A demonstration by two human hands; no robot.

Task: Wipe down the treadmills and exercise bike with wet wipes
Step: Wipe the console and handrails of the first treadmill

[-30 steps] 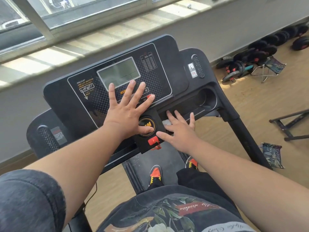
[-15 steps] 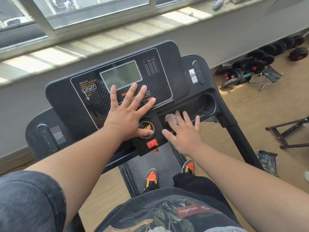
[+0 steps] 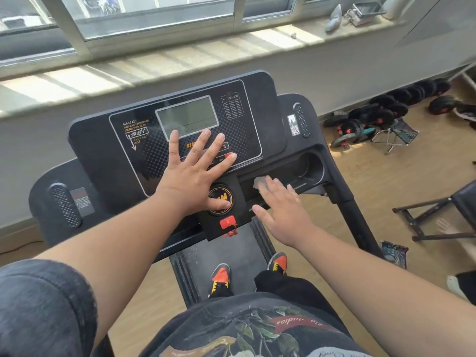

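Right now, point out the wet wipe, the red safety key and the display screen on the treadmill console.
wet wipe (image 3: 258, 182), head view, the white corner showing past the right fingers.
red safety key (image 3: 227, 222), head view, middle of its red face.
display screen (image 3: 186, 115), head view, centre of the grey panel.

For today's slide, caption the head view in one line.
Left hand flat on the treadmill console while right hand presses a wet wipe along its tray.
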